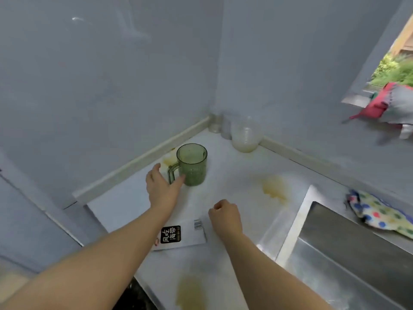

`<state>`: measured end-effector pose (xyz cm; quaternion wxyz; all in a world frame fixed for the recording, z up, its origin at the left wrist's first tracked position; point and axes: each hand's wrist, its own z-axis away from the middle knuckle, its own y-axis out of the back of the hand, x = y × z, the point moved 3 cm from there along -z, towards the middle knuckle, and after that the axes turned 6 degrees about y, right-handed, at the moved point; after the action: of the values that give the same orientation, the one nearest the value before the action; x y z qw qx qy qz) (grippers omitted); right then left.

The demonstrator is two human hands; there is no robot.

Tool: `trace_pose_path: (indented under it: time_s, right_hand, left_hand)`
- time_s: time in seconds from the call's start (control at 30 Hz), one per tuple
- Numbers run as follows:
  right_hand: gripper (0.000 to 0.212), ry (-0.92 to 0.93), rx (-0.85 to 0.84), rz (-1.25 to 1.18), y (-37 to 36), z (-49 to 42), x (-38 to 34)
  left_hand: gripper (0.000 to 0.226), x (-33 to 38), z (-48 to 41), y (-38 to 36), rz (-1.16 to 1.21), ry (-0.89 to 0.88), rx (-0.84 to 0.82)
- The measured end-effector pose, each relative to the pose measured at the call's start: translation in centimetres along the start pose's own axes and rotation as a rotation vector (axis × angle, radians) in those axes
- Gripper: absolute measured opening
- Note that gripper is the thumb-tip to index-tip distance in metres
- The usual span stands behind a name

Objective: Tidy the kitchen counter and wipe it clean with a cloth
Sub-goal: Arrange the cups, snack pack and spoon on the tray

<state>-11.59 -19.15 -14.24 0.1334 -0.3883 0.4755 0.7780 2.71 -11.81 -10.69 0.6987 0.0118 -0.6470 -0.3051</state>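
My left hand has its fingers spread wide by the green mug. I should hook its handle firmly. My right hand is curled, holding nothing.

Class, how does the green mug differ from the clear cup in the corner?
The green mug is tinted with a handle; the clear cup is colourless, handleless. The mug stands by the left hand; the cup sits tucked into the wall corner. Both are upright and see-through.

Grey-blue corner walls, window right
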Motion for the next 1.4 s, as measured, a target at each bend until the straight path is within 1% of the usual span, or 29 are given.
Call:
trace_pose_path:
  time_s: [0.07, 0.1, 0.13, 0.23, 0.37, 0.43, 0.5, 0.57, 0.67, 0.8, 0.9, 1.0, 1.07, 1.17, 1.23, 1.4]
  right_hand:
    - [0.032, 0.001, -0.003, 0.104, -1.3, -0.5, -0.8]
    - [0.033, 0.0, 0.005, 0.172, -1.9, -0.9, -1.1]
    - [0.031, 0.023, 0.01, 0.235, -1.8, -0.8, -1.1]
    - [0.027, 0.024, 0.007, 0.291, -2.0, -1.5, -1.5]
    - [0.026, -0.018, -0.036, 0.296, -1.8, -1.9, -1.4]
    - [0.018, -0.038, -0.03, 0.252, -1.6, -1.8, -1.0]
    - [0.007, -0.09, 0.049, 0.154, -0.6, -1.5, 0.1]
    - [0.006, -0.134, 0.163, 0.062, 1.2, -0.9, 1.4]
    - [0.006, -0.187, 0.327, -0.039, 4.8, 0.9, 3.8]
    - [0.011, -0.254, 0.531, -0.112, 10.2, 5.3, 7.5]
    - [0.016, -0.336, 0.66, -0.163, 14.4, 11.0, 10.9]
    - [0.011, -0.386, 0.771, -0.195, 18.1, 17.8, 14.5]
    - [0.009, -0.402, 0.839, -0.219, 20.3, 22.5, 16.7]
    - [0.012, -0.471, 0.963, -0.237, 24.3, 32.3, 21.1]
    - [0.012, -0.529, 1.036, -0.216, 26.3, 38.5, 23.9]
    - [0.012, -0.655, 1.208, -0.21, 29.2, 52.0, 30.0]
  left_hand:
    - [0.081, 0.1, -2.0, -0.2, 0.098, 0.02, -0.107]
    - [0.086, 0.0, -3.0, -0.4, 0.137, 0.057, -0.154]
    - [0.086, -0.1, -3.2, -0.5, 0.159, 0.078, -0.179]
    - [0.052, -0.4, -4.2, -1.0, 0.161, 0.097, -0.252]
    - [0.037, -0.7, -4.6, -1.9, 0.141, 0.064, -0.295]
    - [0.035, -0.2, -4.3, -2.6, 0.148, 0.058, -0.328]
    - [0.033, 1.0, -3.1, -3.6, 0.136, 0.026, -0.369]
    - [0.03, 2.4, -1.3, -4.9, 0.138, -0.022, -0.397]
    - [0.028, 3.9, 2.2, -7.3, 0.118, -0.094, -0.493]
    - [0.029, 5.4, 9.3, -10.6, 0.131, -0.169, -0.644]
    - [0.031, 6.1, 16.8, -12.8, 0.144, -0.195, -0.797]
    - [0.031, 6.5, 25.0, -14.3, 0.136, -0.239, -0.932]
    - [0.031, 6.5, 30.1, -15.3, 0.137, -0.248, -1.003]
    - [0.031, 6.0, 40.5, -17.0, 0.127, -0.234, -1.171]
    - [0.032, 5.4, 46.8, -18.0, 0.122, -0.229, -1.254]
    - [0.031, 4.0, 61.3, -18.7, 0.097, -0.2, -1.45]
